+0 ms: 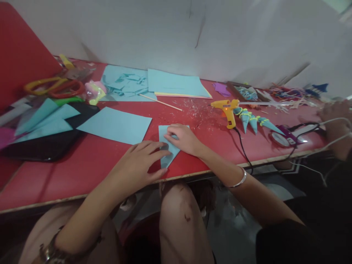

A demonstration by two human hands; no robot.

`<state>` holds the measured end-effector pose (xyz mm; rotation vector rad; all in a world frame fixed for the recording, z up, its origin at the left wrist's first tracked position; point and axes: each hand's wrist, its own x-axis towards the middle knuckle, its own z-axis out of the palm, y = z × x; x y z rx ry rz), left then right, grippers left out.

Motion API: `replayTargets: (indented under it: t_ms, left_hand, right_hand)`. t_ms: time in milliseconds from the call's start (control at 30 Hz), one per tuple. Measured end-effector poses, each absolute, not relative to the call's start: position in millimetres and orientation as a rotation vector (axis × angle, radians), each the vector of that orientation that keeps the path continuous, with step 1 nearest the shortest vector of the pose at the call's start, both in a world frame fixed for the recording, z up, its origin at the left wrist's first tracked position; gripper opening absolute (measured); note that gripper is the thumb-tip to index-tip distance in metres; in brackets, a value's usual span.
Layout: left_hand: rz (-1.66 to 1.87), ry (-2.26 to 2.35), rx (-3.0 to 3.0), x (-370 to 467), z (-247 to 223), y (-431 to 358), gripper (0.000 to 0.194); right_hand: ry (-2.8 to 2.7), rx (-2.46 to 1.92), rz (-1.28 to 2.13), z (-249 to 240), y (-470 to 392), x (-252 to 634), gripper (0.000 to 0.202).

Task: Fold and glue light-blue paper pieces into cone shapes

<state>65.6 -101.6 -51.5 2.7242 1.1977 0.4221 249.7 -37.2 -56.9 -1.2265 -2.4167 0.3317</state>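
A folded piece of light blue paper (168, 157) lies at the table's front edge, coming to a point towards me. My right hand (183, 138) rests on its upper part, fingers curled and pressed down against it. On the paper's left side is my left hand (141, 159), its fingers spread apart and the thumb by the lower point. Left of both hands lies a blue paper sheet (118, 125), flat on the table. To the right, a yellow glue gun (227, 113) lies with a small orange light lit.
Blue cones with yellow trim (251, 119) and a tape roll (279, 139) lie on the right. Paper scraps (126, 84) and stacked sheets (176, 82) line the wall. A thin stick (162, 102), scissors (52, 88) and a black bag-like item (46, 146) are also there. Another person's hand (337, 117) is far right.
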Motion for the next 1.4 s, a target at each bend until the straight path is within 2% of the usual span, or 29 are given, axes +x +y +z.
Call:
replayTargets:
  t_ms: [600,733,833,900,1067,1400]
  left_hand:
    - [0.182,1.352,2.649,61,-53,-99,0.051]
    - [0.139,1.375,2.607,61,-50,-98,0.055]
    - [0.103,1.369,2.577,61,-48,-97,0.056]
    - [0.095,1.352,2.571,60,-47,-97,0.057]
    - [0.104,1.351,2.572,60,-49,-96,0.059]
    - [0.044,1.348,2.555,60,-47,-95,0.060]
  right_hand:
    - [-2.468,-1.277,0.247,-57,-38,247,0.020]
    - [-2.449,-1.279,0.178,-54,-48,251,0.012]
    - [-2.441,-1.236,0.012,-48,-70,260,0.025]
    - [-2.512,-1.098,-0.042,-44,-87,267,0.024]
    - [-2.677,-0.831,0.064,-43,-120,277,0.029]
    - [-2.608,-1.136,0.154,-47,-125,292,0.036]
